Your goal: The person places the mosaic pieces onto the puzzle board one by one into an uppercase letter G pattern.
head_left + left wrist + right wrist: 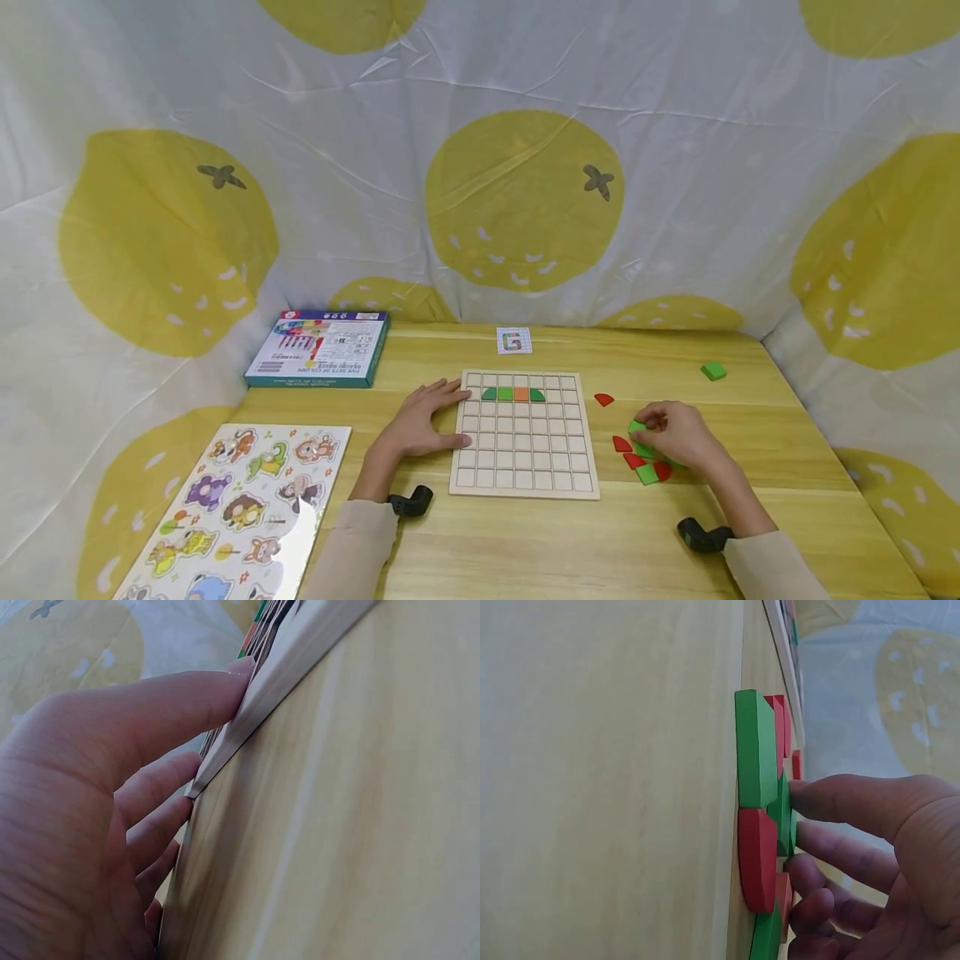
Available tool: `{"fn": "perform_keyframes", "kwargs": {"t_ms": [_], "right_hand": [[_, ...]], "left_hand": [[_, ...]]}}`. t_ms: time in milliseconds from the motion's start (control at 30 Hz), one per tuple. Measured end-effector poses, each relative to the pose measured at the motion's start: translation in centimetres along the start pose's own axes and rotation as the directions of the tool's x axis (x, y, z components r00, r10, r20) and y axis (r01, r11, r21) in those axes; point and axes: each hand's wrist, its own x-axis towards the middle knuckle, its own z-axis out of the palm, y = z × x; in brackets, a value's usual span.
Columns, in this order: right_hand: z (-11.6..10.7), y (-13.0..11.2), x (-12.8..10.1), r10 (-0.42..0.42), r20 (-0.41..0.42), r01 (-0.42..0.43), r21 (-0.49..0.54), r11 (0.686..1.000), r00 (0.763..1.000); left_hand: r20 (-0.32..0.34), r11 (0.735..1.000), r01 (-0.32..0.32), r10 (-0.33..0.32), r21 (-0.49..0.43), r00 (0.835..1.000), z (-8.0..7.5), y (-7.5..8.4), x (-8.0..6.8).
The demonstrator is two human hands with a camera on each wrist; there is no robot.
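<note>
A wooden grid board (pixel 495 481) lies in front of me. Near its top, one row holds a dark green quarter-round piece (pixel 490 393), a light green square, an orange square (pixel 521 394) and another dark green quarter-round. My left hand (pixel 420 421) rests at the board's left side, thumb and fingertips spread along its edge. To the right of the board, my right hand (pixel 678 435) pinches a light green square block (pixel 637 426) between thumb and forefinger, over a loose pile. In that pile are red quarter-round pieces (pixel 756 859) and green blocks (pixel 754 750).
A small pattern card (pixel 514 341) lies behind the board. Off to the right sits a lone green block (pixel 714 371), and a red piece (pixel 603 400) lies near the board. On the left are a boxed set (pixel 318 350) and an animal picture puzzle (pixel 247 500).
</note>
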Motion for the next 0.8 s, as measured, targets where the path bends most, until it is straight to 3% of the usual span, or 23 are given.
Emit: {"fn": "perform_keyframes", "kwargs": {"t_ms": [333, 533, 800], "right_hand": [[0.3, -0.5, 0.1, -0.006, 0.011, 0.006, -0.004, 1.0, 1.0], [0.3, -0.9, 0.4, -0.013, -0.024, 0.012, -0.013, 1.0, 1.0], [0.4, -2.1, 0.9, -0.036, -0.044, 0.039, 0.065, 0.997, 0.998]], "left_hand": [[0.003, 1.0, 0.011, -0.011, -0.009, 1.0, 0.1, -0.1, 0.0], [0.005, 1.0, 0.013, -0.013, -0.016, 1.0, 0.0, 0.0, -0.1], [0.021, 1.0, 0.014, -0.014, -0.005, 1.0, 0.0, -0.3, -0.1]]}}
